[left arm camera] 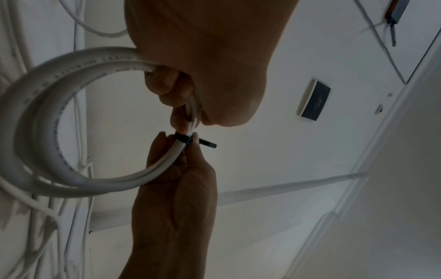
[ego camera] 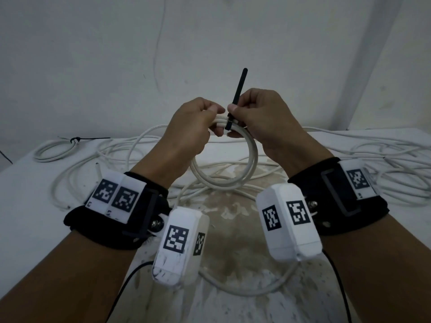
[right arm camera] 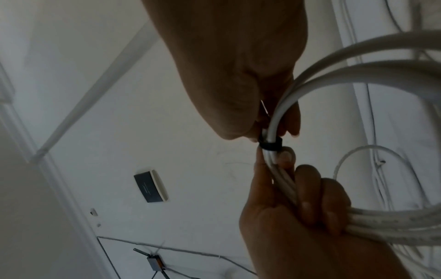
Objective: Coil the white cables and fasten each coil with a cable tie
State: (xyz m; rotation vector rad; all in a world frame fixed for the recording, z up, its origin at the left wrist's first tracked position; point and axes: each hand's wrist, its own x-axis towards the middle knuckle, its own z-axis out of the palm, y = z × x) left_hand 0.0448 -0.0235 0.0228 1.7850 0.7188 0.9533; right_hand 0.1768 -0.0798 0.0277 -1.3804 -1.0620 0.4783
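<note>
Wrist units strapped to both our forearms fill the near field of the head view — white housings with black-and-white markers on black bands. Beyond them we hold a coil of white cable up off the surface, its loop hanging below our hands.

Our left hand has its fingers curled round the gathered turns at the top of the coil; the right wrist view shows those fingers wrapped over several strands. Our right hand pinches a black cable tie that is wrapped round the bundle just beside the left thumb, with the free tail pointing up and away from us. In the left wrist view the tie sits as a dark band across the strands, right fingertips on either side of it.

Loose white cable lies in tangled runs across the surface, left and right. At far left rests a smaller coil already bound with a black tie — well apart from our hands.
</note>
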